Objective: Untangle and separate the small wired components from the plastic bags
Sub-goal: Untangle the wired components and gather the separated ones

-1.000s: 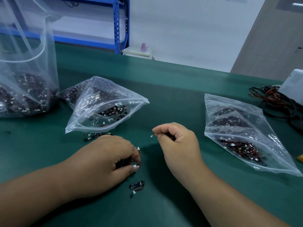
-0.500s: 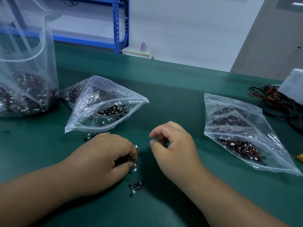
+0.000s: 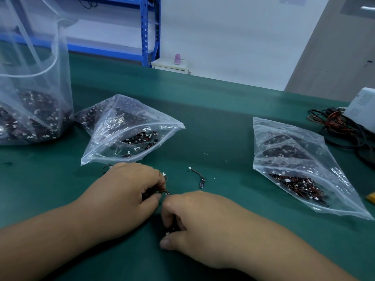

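Note:
My left hand (image 3: 125, 197) grips a tangled clump of small wired components (image 3: 160, 190), black with red wires and white plugs. My right hand (image 3: 194, 226) lies close beside it, its fingers curled over another small component (image 3: 169, 232) on the green table; only a white plug and a black bit show. One separate wired component (image 3: 199, 178) lies loose on the mat beyond both hands. An open plastic bag (image 3: 125, 134) of components sits behind my left hand, and a second bag (image 3: 294, 165) lies to the right.
A tall clear bag (image 3: 30, 98) full of the same parts stands at the far left. Coiled black and red cables (image 3: 345, 128) and a white box (image 3: 363, 106) sit at the right edge. The green table (image 3: 213, 122) ends at a far edge, with blue shelving (image 3: 145, 31) behind.
My right hand let go of the component it pinched, which now lies on the mat, and moved down and toward me onto the component lying near my left thumb.

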{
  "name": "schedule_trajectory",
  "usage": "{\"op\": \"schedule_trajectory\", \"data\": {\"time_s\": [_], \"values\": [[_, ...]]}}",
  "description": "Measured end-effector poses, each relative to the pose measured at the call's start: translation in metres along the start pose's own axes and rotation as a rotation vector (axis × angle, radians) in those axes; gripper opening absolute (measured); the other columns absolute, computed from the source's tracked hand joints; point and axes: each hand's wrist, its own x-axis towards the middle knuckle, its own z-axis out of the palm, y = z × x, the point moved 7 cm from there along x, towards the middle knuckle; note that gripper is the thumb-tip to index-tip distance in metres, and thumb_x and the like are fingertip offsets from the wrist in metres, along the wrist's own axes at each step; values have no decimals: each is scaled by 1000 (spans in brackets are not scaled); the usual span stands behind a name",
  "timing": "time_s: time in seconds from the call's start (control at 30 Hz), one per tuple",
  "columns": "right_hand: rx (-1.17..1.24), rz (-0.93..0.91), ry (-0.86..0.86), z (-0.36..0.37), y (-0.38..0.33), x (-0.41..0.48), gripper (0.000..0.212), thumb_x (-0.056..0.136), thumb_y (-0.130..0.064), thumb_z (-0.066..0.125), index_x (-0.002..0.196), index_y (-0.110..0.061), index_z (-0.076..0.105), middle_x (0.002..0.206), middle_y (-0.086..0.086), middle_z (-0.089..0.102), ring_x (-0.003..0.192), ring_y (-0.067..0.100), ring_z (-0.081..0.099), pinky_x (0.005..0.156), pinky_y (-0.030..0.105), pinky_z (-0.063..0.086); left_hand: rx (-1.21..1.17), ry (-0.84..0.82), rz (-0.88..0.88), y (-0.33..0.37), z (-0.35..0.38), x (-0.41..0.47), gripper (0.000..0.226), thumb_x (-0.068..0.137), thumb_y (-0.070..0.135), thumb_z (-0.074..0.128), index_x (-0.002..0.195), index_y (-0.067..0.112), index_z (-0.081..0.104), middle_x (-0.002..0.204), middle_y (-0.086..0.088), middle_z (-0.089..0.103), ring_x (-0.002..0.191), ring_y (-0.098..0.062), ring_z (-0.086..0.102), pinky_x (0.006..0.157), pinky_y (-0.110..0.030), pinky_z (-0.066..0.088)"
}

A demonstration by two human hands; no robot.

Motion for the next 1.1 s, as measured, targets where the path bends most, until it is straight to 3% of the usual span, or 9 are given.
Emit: {"op": "schedule_trajectory", "data": {"time_s": [0.07, 0.23, 0.4, 0.5, 0.63, 0.83, 1.0, 1.1], "values": [[35, 17, -5, 0, 6, 1, 19, 88, -47, 67, 91, -33, 53, 85, -9, 54, 80, 14, 49, 68, 31, 45, 7, -2, 0, 1, 0, 0, 8, 77, 36, 59, 84, 34, 63, 74, 21, 60, 75, 0, 55, 74, -27, 47], [11, 173, 44, -7, 39, 6, 23, 85, -46, 65, 77, -26, 55, 79, -9, 56, 77, 13, 55, 65, 30, 46, -10, -10, -8, 0, 0, -1, 9, 77, 34, 62, 86, 34, 64, 76, 23, 60, 77, 2, 55, 75, -25, 46], [135, 380, 394, -41, 93, 2, 23, 82, -43, 68, 71, -26, 58, 68, -10, 60, 63, 9, 58, 63, 34, 54, 5, -36, 15, 4, -1, -2, 9, 77, 35, 62, 86, 35, 63, 75, 23, 58, 76, 2, 53, 74, -23, 46], [266, 407, 583, -48, 112, 2, 26, 84, -41, 72, 69, -26, 58, 60, -13, 58, 50, 6, 50, 52, 30, 44, 1, -41, 28, 6, -1, -2, 12, 75, 35, 65, 87, 34, 64, 77, 23, 60, 77, 2, 55, 74, -22, 47], [379, 382, 684, -44, 120, 4, 25, 85, -36, 74, 69, -25, 59, 59, -17, 58, 46, 4, 46, 43, 18, 33, -10, -55, 34, 6, 0, -2, 13, 76, 33, 64, 88, 36, 65, 79, 26, 59, 80, 6, 53, 77, -19, 43], [428, 430, 748, -42, 128, 2, 23, 86, -38, 71, 69, -25, 63, 59, -19, 60, 46, 2, 49, 48, 23, 36, -25, -70, 54, 6, 3, -3, 13, 78, 32, 64, 88, 40, 62, 80, 28, 58, 82, 9, 52, 79, -10, 36], [382, 277, 777, -45, 103, -1, 12, 88, -33, 66, 77, -32, 61, 63, -19, 60, 55, 4, 51, 53, 26, 40, -76, -24, 75, 5, 1, -3, 9, 82, 37, 63, 90, 39, 63, 81, 30, 57, 83, 12, 51, 80, -4, 34], [410, 56, 639, -35, 69, 5, 26, 85, -52, 57, 80, -27, 64, 69, -12, 62, 63, 7, 56, 59, 32, 49, -107, -4, 99, 7, -1, -3, 11, 84, 43, 56, 91, 38, 63, 81, 28, 57, 82, 12, 51, 79, -3, 35]]}}
